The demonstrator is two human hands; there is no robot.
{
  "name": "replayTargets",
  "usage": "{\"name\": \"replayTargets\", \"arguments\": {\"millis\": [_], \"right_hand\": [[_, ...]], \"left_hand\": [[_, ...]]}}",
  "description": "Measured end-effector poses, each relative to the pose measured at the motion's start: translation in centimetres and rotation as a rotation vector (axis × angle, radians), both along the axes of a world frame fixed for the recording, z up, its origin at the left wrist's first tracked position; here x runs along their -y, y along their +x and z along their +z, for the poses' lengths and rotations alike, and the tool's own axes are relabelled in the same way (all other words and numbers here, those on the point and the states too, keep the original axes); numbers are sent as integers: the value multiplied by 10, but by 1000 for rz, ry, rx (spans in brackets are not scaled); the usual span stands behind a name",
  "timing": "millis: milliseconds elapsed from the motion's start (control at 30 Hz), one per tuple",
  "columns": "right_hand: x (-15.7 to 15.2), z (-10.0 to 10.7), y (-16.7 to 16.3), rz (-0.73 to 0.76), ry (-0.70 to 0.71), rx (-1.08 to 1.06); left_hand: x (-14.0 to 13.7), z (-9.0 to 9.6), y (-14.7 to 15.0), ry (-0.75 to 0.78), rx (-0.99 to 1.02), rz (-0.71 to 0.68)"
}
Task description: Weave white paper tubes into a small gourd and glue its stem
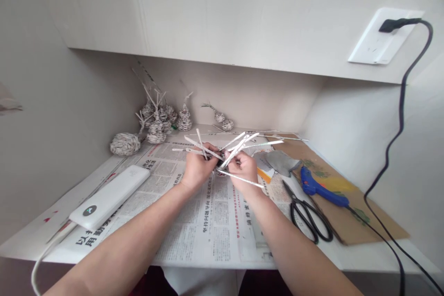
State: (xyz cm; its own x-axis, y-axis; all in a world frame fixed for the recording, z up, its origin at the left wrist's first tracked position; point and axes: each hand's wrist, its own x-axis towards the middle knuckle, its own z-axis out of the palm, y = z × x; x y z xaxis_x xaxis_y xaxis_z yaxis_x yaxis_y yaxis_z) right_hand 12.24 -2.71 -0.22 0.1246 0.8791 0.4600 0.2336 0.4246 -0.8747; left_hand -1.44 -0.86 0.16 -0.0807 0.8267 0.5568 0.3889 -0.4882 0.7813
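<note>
At the middle of the newspaper-covered table, both hands come together around a small woven piece with long rolled paper strips [239,150] fanning out in several directions. My left hand [201,163] is closed, with its thumb and fingers pinching the strips on the left side. Opposite it, my right hand [244,169] pinches the strips from the right, its fingers bent. One strip lies across the back of that hand. The core of the piece is mostly hidden between the fingers, with a dark spot showing there.
Several woven paper gourds [157,132] stand at the back left, near a round woven ball [125,144]. A white power bank [111,196] with a cable lies left. Black scissors [307,215], a blue glue gun [321,187] and cardboard [364,217] lie right. A black cord [402,115] hangs from the socket.
</note>
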Motion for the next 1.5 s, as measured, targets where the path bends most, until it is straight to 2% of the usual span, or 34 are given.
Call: {"name": "replayTargets", "arguments": {"millis": [167, 533, 667, 833, 900, 1067, 1333, 1500], "right_hand": [[-1, 4, 4, 64, -16, 22], [-12, -7, 5, -30, -76, -77], [-16, -11, 3, -25, -94, -230], [-14, -5, -1, 31, -201, -454], [-12, -2, -2, 34, -253, -506], [-13, 0, 0, 35, -330, -533], [-10, 3, -3, 31, -354, -596], [-8, 10, -2, 47, -443, -668]], "left_hand": [[-5, -3, -2, -21, 34, 0], [-3, -7, 2, 39, 47, -53], [0, -3, 5, 87, 36, -32], [2, -2, 8, -85, 167, -108], [1, -3, 9, -110, 202, -121], [0, -4, 10, -112, 248, -135], [1, -4, 6, -75, 158, -153], [0, -4, 5, -80, 157, -163]]}}
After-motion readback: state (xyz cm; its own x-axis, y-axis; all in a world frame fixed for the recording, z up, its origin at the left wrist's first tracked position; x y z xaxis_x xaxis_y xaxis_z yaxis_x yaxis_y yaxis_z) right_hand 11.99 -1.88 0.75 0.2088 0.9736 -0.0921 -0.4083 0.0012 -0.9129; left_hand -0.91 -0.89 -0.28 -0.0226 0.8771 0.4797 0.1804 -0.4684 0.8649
